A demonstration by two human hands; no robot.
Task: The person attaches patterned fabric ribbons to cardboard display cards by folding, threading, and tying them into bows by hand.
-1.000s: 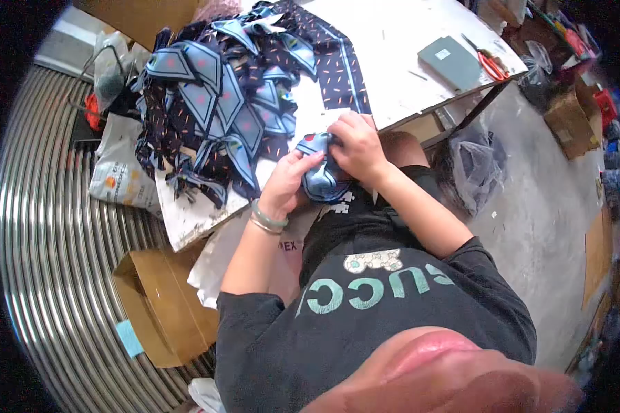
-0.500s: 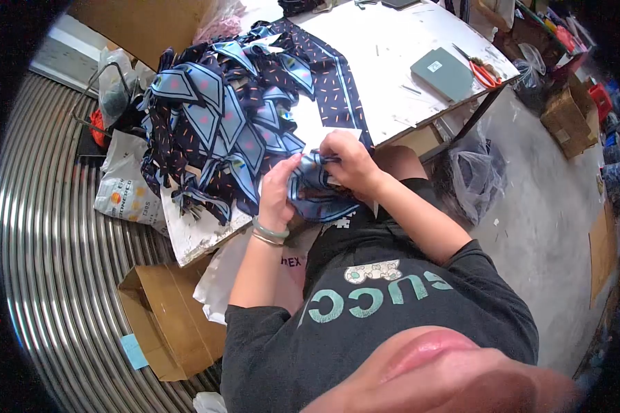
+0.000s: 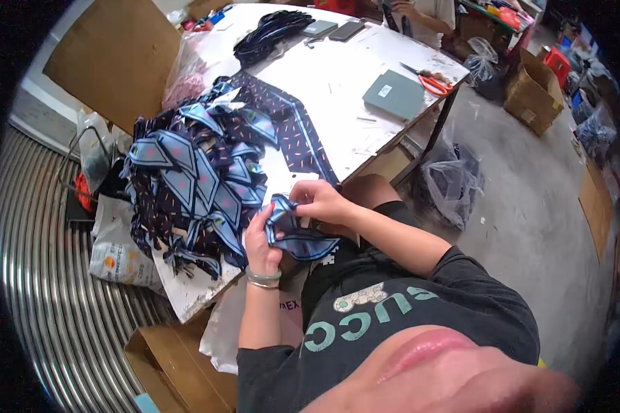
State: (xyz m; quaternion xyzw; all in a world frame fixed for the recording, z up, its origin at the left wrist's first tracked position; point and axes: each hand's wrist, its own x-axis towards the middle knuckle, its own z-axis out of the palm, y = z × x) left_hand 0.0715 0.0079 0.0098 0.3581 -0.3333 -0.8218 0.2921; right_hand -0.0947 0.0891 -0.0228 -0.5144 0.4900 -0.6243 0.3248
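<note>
Our left hand (image 3: pixel 258 246) and right hand (image 3: pixel 319 201) both pinch the blue printed cloth (image 3: pixel 302 246) between them, by the counter (image 3: pixel 324 79). Its loose length runs rightward over our lap; the fabric heap (image 3: pixel 210 180) lies nearer our left.

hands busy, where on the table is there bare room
Mostly bare: white tabletop between the black bundle, grey-green pad and flat patterned cloth. The left side is crowded by heaped cloth.
</note>
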